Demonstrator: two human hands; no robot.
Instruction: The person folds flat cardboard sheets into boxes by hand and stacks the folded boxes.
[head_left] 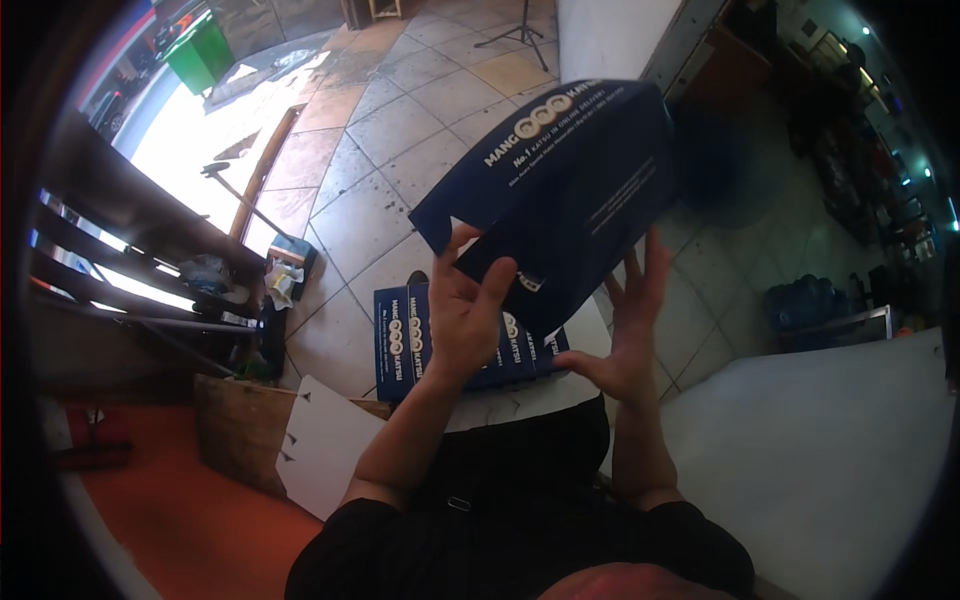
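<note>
A dark blue printed cardboard food box (585, 195) is tilted up in front of me, its flaps and panels partly unfolded. My left hand (465, 315) grips its lower left edge, with the thumb on the near panel and a finger behind a flap. At the lower right edge, my right hand (628, 345) has its fingers spread and the thumb stretched out to the left. Its fingertips are close to the box; I cannot tell whether they touch. Below my hands lie several more blue boxes (403, 348) with the same print, partly covered by my left hand.
A long-handled dustpan (290, 258) holding litter stands on the tiled floor to the left. Beyond the doorway is a green bin (198, 55). A tripod stand (522, 38) is ahead. On the right are a blue water jug (800, 303) and a white surface (820, 430).
</note>
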